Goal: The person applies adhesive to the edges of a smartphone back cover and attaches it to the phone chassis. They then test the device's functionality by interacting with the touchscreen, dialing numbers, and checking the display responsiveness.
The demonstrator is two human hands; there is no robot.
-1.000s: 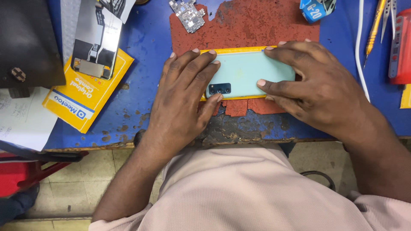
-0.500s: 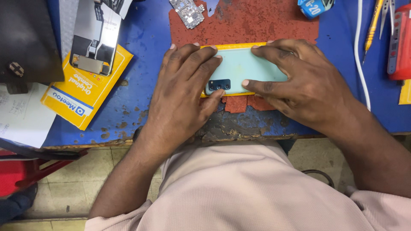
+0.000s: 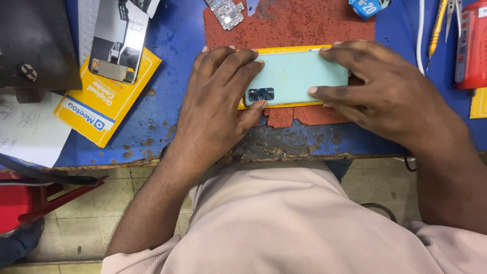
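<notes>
The blue surface (image 3: 172, 45), chipped and rusted along its near edge, carries a worn red mat (image 3: 299, 23) at centre, a yellow box (image 3: 104, 104) and white paper (image 3: 28, 132) left, a red tool (image 3: 472, 45) far right.
</notes>
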